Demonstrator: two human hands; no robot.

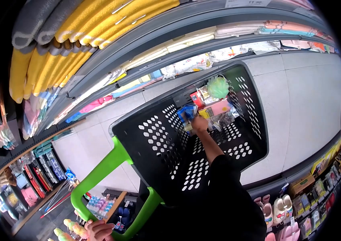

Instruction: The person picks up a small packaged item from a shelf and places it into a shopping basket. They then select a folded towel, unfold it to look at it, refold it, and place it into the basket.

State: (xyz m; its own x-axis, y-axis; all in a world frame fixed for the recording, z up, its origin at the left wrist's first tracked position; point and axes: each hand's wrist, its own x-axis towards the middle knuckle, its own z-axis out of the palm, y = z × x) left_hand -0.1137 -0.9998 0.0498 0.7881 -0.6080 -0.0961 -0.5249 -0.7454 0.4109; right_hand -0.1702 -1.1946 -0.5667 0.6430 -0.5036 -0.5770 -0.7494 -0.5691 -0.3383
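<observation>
A black shopping basket (160,160) with a perforated body and a green handle (98,172) fills the middle of the view. My left hand (99,230) is closed round the lower end of the handle. Inside the basket, my right hand (199,123) has its fingers closed at a blue package (187,113). Beside it lie a pink and yellow pack (218,108), a clear plastic pack (222,119) and a red and white item (196,99). A light green mesh puff (218,87) rests at the basket's far end.
Shelves with yellow towels (94,24) and folded cloths run along the top and left. Pale floor tiles (303,88) lie around the basket. Lower right, a rack holds pale slippers (279,209) and small packs. Lower left, another display has hanging goods (38,176).
</observation>
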